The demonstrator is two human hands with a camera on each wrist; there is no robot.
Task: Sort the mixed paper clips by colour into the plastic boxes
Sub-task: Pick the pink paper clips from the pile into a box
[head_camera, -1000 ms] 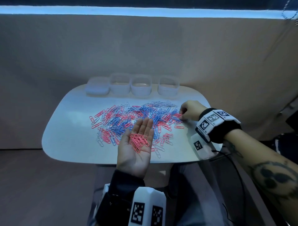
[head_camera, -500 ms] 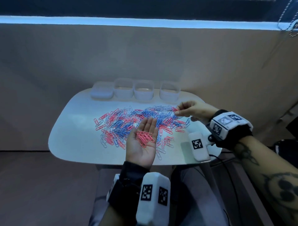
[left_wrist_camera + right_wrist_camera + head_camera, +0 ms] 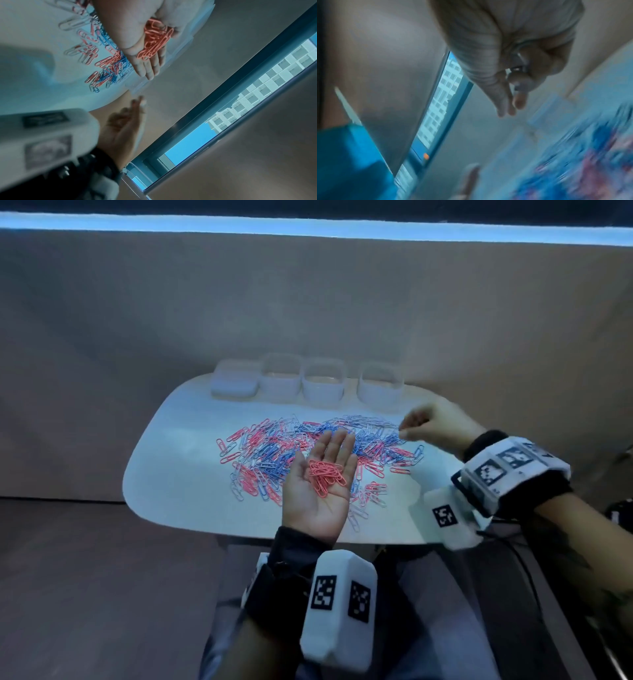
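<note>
A mixed pile of pink, blue and white paper clips [image 3: 270, 450] is spread across the white table [image 3: 178, 474]. My left hand [image 3: 317, 505] lies palm up over the pile's near side, fingers straight, carrying a heap of pink clips [image 3: 325, 474], which also shows in the left wrist view [image 3: 154, 40]. My right hand [image 3: 435, 426] hovers above the pile's right end, blurred. Its thumb and forefinger are pinched together, with a hint of red at the tips [image 3: 139, 98]. Three clear plastic boxes [image 3: 323, 383] stand in a row at the table's back edge.
A low stack of lids [image 3: 234, 383] sits left of the boxes. A beige wall rises right behind the table. The rounded table's front edge [image 3: 239, 530] is close to my body. Bare table surface lies left of the pile.
My right hand has lifted off the pile's right end and drawn up and to the right, fingers still pinched. My left palm stays in place with its pink clips.
</note>
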